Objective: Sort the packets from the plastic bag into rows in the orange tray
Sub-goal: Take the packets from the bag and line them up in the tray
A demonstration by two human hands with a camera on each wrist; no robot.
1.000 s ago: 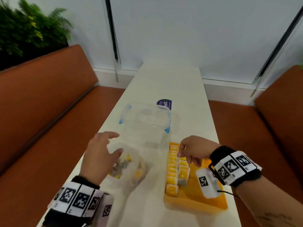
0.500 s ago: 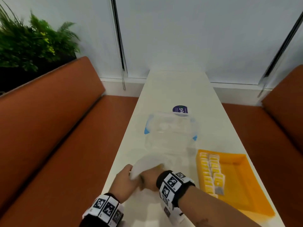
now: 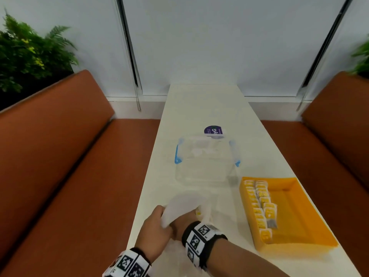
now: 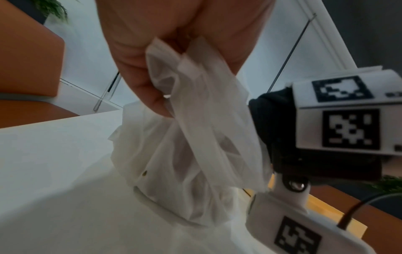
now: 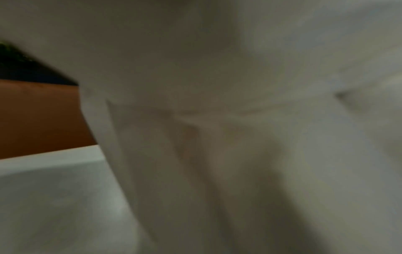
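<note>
While bunched near the desk's (image 3: 201, 108) near left edge, plastic bag (image 4: 195, 154) pinched in left hand (image 4: 174, 43) fingers — right hand (image 3: 180, 223) buried inside, finger state impossible to tell.

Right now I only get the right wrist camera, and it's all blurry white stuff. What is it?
Observer: That's the plastic bag. The left hand grips its bunched top.
Operator: Where's the right hand?
Observer: The right hand is at the bag, next to the left one. The plastic hides its fingers.
Operator: Any packets in the tray yet?
Observer: Yes. Yellow packets stand in two rows along the left side of the orange tray.
</note>
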